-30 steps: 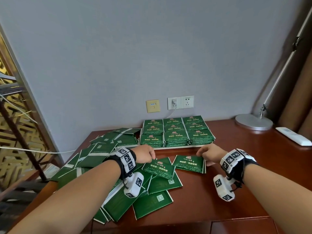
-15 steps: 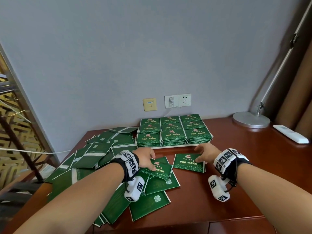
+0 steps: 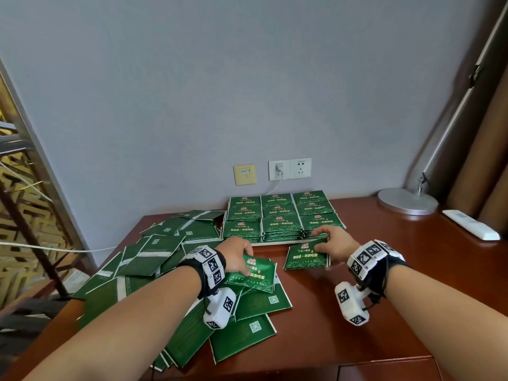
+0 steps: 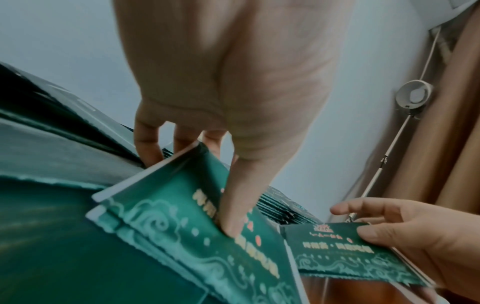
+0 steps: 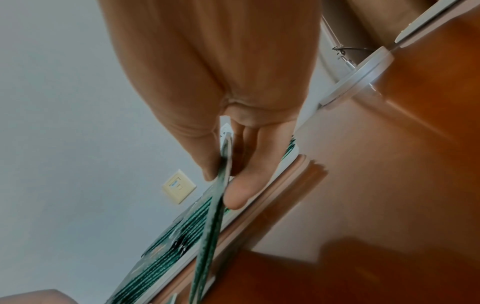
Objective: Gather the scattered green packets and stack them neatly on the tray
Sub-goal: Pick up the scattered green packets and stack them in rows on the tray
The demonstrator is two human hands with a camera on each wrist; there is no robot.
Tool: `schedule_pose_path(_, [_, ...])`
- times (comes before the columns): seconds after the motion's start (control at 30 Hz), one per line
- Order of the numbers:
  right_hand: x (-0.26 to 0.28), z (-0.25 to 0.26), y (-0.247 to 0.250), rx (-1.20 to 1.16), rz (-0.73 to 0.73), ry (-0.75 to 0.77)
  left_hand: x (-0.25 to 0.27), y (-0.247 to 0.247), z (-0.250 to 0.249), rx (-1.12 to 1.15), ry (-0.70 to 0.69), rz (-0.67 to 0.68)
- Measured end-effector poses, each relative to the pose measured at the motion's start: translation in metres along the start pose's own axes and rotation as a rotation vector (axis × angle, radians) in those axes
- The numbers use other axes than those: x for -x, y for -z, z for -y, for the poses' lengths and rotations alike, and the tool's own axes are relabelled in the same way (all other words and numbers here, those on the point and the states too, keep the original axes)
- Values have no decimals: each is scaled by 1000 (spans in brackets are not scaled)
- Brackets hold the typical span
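Neat stacks of green packets [image 3: 283,215] fill the white tray [image 3: 277,242] at the back of the brown table [image 3: 357,312]. A loose heap of green packets [image 3: 154,251] covers the table's left side. My left hand [image 3: 238,258] pinches a small stack of packets [image 3: 254,274], thumb on top [image 4: 233,218], lifted off the heap. My right hand [image 3: 331,244] pinches another packet stack [image 3: 306,257] by its right edge, just in front of the tray; the right wrist view shows the stack edge-on [image 5: 215,205] between thumb and fingers.
A lamp base [image 3: 406,200] and a white remote [image 3: 470,224] sit at the table's right rear. Wall sockets [image 3: 290,169] with a plugged cable are behind the tray. A metal rack [image 3: 24,215] stands off the table's left edge.
Both hands closed on their packet stacks and lifted them from the table. The head view shifted slightly.
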State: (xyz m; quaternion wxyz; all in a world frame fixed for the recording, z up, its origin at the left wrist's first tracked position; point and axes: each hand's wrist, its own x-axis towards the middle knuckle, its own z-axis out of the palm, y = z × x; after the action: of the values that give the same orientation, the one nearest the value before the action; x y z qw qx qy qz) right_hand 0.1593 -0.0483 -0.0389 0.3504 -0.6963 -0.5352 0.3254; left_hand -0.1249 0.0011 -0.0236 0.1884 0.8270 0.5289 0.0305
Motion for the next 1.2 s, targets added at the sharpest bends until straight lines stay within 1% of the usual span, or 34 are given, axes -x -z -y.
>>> schedule_pose_path(0.13, [-2, 8, 2, -86, -57, 29, -2, 7, 2, 117, 26, -26])
schedule_pose_path(0.2, [-2, 14, 3, -98, -64, 36, -6, 13, 3, 173, 29, -37])
schedule_pose_path(0.27, [-3, 21, 5, -119, -56, 31, -12, 20, 6, 234, 37, -77])
schedule_pose_path(0.4, [-10, 39, 12, -175, -74, 50, -24, 38, 11, 400, 53, -201])
schedule_pose_path(0.5, [-24, 49, 16, -192, -58, 77, -34, 50, 19, 531, 85, -317])
schedule_pose_path(0.57, [-34, 52, 15, -192, -51, 93, -45, 55, 29, 587, 103, -369])
schedule_pose_path(0.63, [-48, 54, 13, -194, -70, 105, -56, 58, 38, 642, 141, -424])
schedule_pose_path(0.73, [-74, 53, 9, -218, -143, 105, -73, 59, 49, 707, 199, -485])
schedule_pose_path(0.83, [-102, 49, 5, -191, -188, 77, -93, 56, 58, 726, 223, -498])
schedule_pose_path(1.0, [-141, 43, 2, -157, -188, 47, -117, 49, 67, 757, 237, -455])
schedule_pose_path(1.13, [-166, 45, -4, -87, -193, 69, -131, 44, 70, 757, 232, -428])
schedule_pose_path(1.2, [-176, 47, -7, -61, -171, 66, -135, 42, 72, 737, 228, -411])
